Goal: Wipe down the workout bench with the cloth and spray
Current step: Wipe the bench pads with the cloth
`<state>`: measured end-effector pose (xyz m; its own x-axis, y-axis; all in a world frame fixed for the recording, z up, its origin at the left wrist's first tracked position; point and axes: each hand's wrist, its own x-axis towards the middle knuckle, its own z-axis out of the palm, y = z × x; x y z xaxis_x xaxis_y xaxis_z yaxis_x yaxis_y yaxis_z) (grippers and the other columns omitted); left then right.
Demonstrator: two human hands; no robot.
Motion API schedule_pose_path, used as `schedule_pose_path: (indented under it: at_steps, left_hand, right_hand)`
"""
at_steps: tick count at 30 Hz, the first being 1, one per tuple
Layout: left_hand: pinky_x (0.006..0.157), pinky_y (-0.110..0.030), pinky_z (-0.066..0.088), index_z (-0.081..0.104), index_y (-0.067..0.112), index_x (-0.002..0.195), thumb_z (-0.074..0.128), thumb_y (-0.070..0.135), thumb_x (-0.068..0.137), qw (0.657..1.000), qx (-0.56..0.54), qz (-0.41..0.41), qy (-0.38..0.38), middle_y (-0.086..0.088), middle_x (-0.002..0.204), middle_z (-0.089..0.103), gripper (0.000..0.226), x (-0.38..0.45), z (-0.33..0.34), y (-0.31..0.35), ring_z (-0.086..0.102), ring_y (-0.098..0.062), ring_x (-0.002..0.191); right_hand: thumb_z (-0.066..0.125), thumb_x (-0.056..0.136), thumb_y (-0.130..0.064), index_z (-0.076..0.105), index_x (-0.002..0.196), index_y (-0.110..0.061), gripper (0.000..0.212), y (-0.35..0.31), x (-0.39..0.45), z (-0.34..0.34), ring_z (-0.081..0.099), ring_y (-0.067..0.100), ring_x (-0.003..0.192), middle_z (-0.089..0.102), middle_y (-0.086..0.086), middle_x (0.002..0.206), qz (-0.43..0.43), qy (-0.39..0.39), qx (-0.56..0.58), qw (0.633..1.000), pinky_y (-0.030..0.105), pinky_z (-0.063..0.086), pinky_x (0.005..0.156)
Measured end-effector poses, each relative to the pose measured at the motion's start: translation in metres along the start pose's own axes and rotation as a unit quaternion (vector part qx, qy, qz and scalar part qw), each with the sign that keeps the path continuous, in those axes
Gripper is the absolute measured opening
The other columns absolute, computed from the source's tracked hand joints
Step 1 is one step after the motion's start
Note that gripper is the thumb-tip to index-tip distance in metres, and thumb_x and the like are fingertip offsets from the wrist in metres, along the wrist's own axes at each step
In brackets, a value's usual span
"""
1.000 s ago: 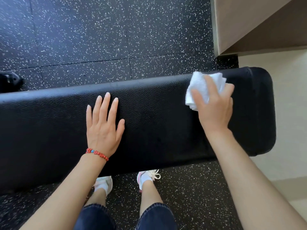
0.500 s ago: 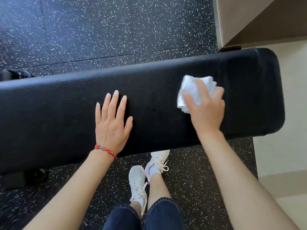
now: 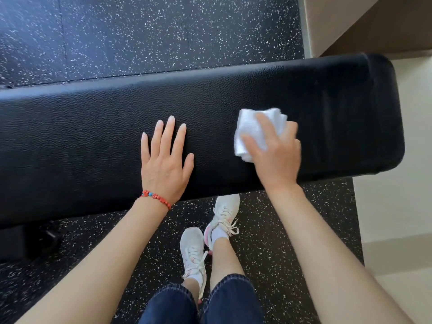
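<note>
The black padded workout bench (image 3: 93, 136) runs across the view from left to right. My right hand (image 3: 275, 155) presses a folded white cloth (image 3: 253, 129) onto the pad toward the bench's right end, fingers wrapped over the cloth. My left hand (image 3: 164, 164) lies flat on the pad near the middle with its fingers spread, holding nothing; a red bead bracelet sits on that wrist. No spray bottle is in view.
Black speckled rubber flooring (image 3: 140, 38) surrounds the bench. My feet in white sneakers (image 3: 194, 249) stand just in front of it. A beige wall and pale floor (image 3: 392, 206) lie at the right. A dark bench frame part (image 3: 28, 242) sits under the left end.
My right hand has slid the cloth from the bench's far edge toward the near edge. The left hand stays flat on the pad. My feet have stepped back from under the bench.
</note>
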<state>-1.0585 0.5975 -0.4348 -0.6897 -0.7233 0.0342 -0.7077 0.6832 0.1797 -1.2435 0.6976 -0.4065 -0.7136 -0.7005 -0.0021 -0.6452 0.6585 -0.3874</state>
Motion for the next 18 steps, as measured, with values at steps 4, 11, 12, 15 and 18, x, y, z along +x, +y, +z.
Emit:
schedule_pose_path:
  at_steps: [4,11,12,15,18]
  left_hand:
    - [0.112,-0.053,0.013,0.039,0.008,0.141,0.038,0.032,0.093,1.000,-0.001,-0.004,-0.002,-0.016,0.149,0.034,0.053,0.000,0.000,0.002,0.026,-0.034,0.138]
    - [0.112,-0.052,0.012,0.039,0.007,0.140,0.040,0.027,0.091,1.000,-0.015,0.002,0.011,-0.016,0.148,0.034,0.053,-0.006,-0.003,0.029,0.025,-0.033,0.138]
    - [0.112,-0.051,0.012,0.040,0.007,0.140,0.041,0.027,0.090,1.000,-0.016,0.016,0.010,-0.016,0.149,0.034,0.053,-0.005,-0.002,0.037,0.025,-0.033,0.138]
    - [0.112,-0.051,0.013,0.040,0.008,0.139,0.041,0.028,0.090,1.000,-0.015,0.027,0.003,-0.015,0.148,0.035,0.053,-0.001,0.001,0.062,0.026,-0.032,0.138]
    - [0.111,-0.053,0.015,0.040,0.008,0.140,0.041,0.031,0.091,1.000,-0.015,0.020,-0.009,-0.015,0.148,0.035,0.054,0.006,0.006,0.084,0.027,-0.033,0.137]
  right_hand:
    - [0.060,0.081,-0.046,0.053,0.122,-0.027,0.046,0.000,-0.018,0.000,0.044,0.029,0.076,0.044,0.017,0.108,0.108,0.024,0.048,0.993,0.039,0.044,0.073]
    - [0.056,0.080,-0.048,0.064,0.111,-0.018,0.044,-0.009,-0.048,0.010,0.047,0.025,0.059,0.054,0.016,0.084,-0.125,-0.025,-0.001,0.992,0.029,0.039,0.050]
    - [0.054,0.080,-0.049,0.064,0.111,-0.019,0.044,0.003,-0.042,0.004,0.047,0.026,0.060,0.055,0.016,0.085,-0.123,-0.023,-0.012,0.992,0.029,0.039,0.052]
    - [0.054,0.080,-0.051,0.058,0.118,-0.024,0.047,0.051,-0.024,-0.021,0.043,0.027,0.067,0.049,0.018,0.097,-0.003,-0.019,0.006,1.000,0.034,0.042,0.065]
    - [0.050,0.079,-0.055,0.052,0.124,-0.028,0.053,0.092,-0.013,-0.043,0.035,0.024,0.072,0.043,0.018,0.106,0.099,-0.011,0.009,0.995,0.035,0.038,0.068]
